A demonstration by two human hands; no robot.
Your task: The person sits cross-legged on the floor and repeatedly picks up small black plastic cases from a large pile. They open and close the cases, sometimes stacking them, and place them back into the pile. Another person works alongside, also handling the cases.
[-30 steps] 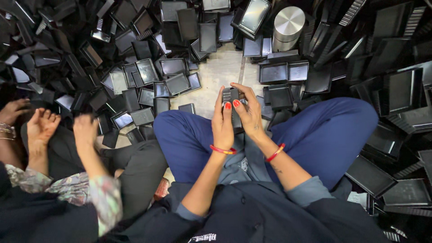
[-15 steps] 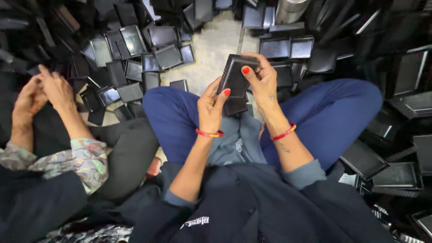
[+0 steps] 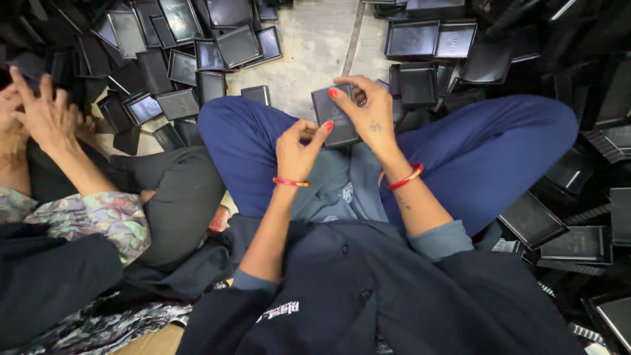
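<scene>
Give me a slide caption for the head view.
Both hands, left hand and right hand, hold a black tray over the lap.

Trays, 10 to 12 o'clock: black trays [image 3: 177, 59] heaped loosely, some face up, some tilted, overlapping.
Trays, 12 to 2 o'clock: two joined trays [image 3: 430, 38] lying flat, darker ones stacked beyond them.
Trays, 3 to 5 o'clock: flat trays [image 3: 572, 243] side by side, partly in shadow.
Floor, 12 o'clock: pale concrete floor [image 3: 315, 46] with a seam, bare between the heaps.
Co-worker, 9 o'clock: another person's hands [image 3: 43, 112] raised close together above a dark knee [image 3: 174, 190]; what they hold cannot be told.
Sleeve, 8 o'clock: floral sleeve [image 3: 92, 220] on that person's arm.
</scene>
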